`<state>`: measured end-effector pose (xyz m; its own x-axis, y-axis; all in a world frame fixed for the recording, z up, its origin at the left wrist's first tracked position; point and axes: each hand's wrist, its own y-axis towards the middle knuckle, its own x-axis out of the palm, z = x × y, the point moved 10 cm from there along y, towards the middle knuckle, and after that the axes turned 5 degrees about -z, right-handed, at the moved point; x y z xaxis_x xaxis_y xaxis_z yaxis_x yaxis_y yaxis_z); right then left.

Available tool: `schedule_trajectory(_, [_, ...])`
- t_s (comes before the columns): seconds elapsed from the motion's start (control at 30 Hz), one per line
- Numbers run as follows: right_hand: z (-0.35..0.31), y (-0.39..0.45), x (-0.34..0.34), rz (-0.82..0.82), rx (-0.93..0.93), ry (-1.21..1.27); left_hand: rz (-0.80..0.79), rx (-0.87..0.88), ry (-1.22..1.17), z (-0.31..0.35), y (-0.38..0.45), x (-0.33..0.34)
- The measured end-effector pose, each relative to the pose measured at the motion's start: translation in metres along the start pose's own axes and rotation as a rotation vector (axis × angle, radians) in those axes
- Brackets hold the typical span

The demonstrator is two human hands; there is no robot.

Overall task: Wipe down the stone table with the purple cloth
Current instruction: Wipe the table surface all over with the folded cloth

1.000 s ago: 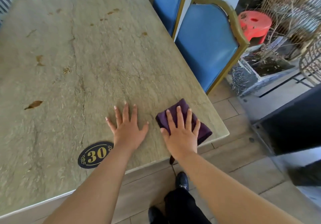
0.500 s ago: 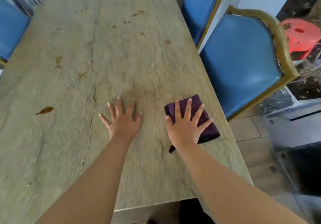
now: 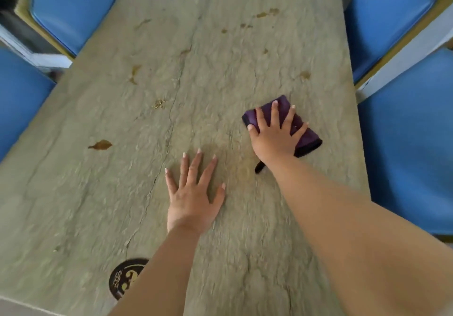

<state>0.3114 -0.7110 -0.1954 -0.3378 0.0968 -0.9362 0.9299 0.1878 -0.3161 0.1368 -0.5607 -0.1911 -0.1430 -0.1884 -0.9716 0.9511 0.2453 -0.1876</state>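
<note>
The right hand (image 3: 275, 136) presses the folded purple cloth (image 3: 304, 136) flat, fingers spread wide, right of centre on the grey-green stone counter (image 3: 220, 70). The left hand (image 3: 193, 198) rests flat at centre, fingers splayed. A brown dry leaf (image 3: 101, 144) lies at left.

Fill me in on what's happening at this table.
A person is wiping a stone table. The right hand presses flat, fingers spread, on a folded purple cloth toward the table's right side. The left hand rests flat on the bare stone beside it, holding nothing. A brown leaf and scattered brownish stains lie farther up the table, not yet reached. Blue chairs stand along both sides.
</note>
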Motion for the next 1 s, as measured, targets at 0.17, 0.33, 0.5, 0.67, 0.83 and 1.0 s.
schedule_trajectory(0.17, [-0.055, -0.054, 0.022, 0.004, -0.515, -0.199, 0.01, -0.006, -0.039, 0.0, -0.001, -0.001])
schedule_trajectory(0.33, [-0.011, -0.122, 0.037, 0.035, -0.576, -0.209, 0.01, 0.022, -0.045, 0.002, -0.003, 0.0])
schedule_trajectory(0.5, [0.0, -0.187, 0.043, -0.023, -0.629, 0.046, -0.035, -0.003, -0.078, -0.002, -0.002, 0.001])
schedule_trajectory(0.67, [0.09, -0.184, 0.013, 0.205, -0.243, 0.309, -0.029, -0.04, -0.262, 0.048, -0.012, -0.01])
schedule_trajectory(0.83, [0.139, -0.198, 0.022, 0.236, -0.071, 0.499, -0.08, 0.255, 0.08, 0.148, -0.043, 0.032])
schedule_trajectory(1.0, [0.146, -0.218, 0.024, 0.181, -0.091, 0.568, -0.108, 0.17, 0.111, 0.139, -0.034, 0.032])
